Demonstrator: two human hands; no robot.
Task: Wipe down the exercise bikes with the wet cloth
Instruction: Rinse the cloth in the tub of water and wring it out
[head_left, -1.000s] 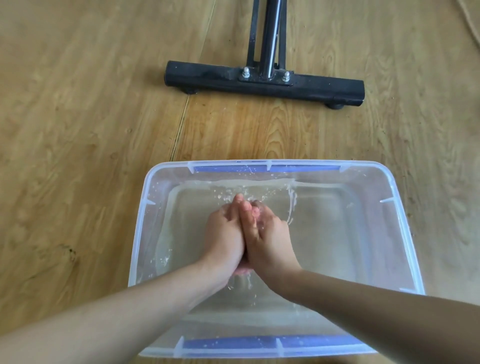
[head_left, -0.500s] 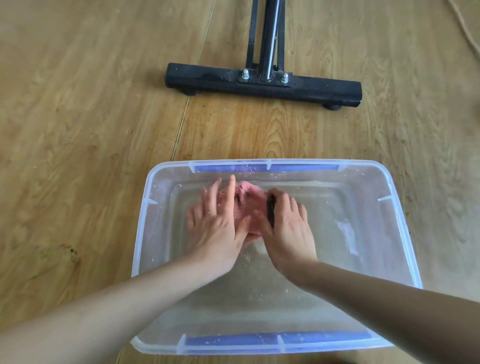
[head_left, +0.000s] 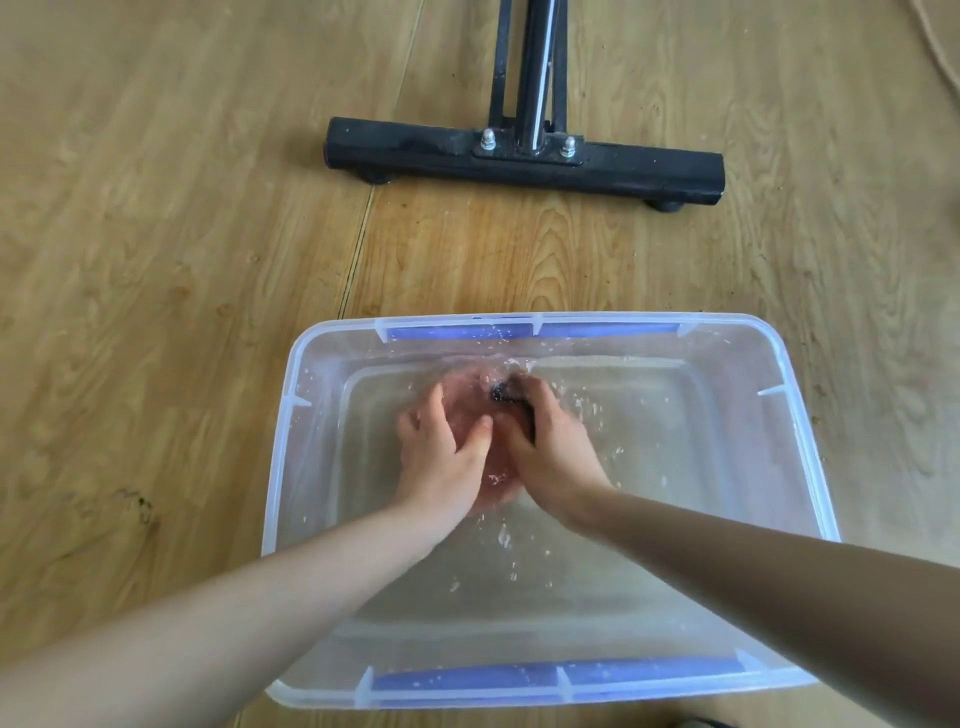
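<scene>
- Soft pink cloth (head_left: 465, 397): under water at the far middle of a clear plastic storage tub (head_left: 727, 321), bunched into a wad between the two hands. Only patches show, past the fingers and below the palms.
- Left hand (head_left: 441, 457): fingers curled onto the wad, thumb pressed in toward its middle. It holds the cloth.
- Right hand (head_left: 550, 452): closed over the other side of the wad. A small dark beaded piece (head_left: 506, 396) sits at its fingertips. I cannot tell whether this is trim on the cloth or a separate thing.
- Handling, as a judgement: the cloth is limp and soaked, so heavier than when dry, and it will sag and drip. It is not fragile and will stand hard squeezing. Best gathered whole in a fist and wrung over the tub before it is carried. A loose corner would trail water.
- Water (head_left: 649, 467): shallow and clear, with ripples and droplets flying around the hands and spatter on the tub walls.
- Tub: thin translucent plastic with rounded corners, moulded ribs and blue strips at the near and far rims. Probably flexes if lifted full.
- Black square-tube steel foot of the exercise bike (head_left: 415, 150): on the floor well beyond the tub, with two domed silver nuts (head_left: 487, 139) and rubber pads below. Hard, painted and smooth, with dull scuffs.
- Wood-grain plank floor (head_left: 156, 260): smooth and likely slick if splashed.
</scene>
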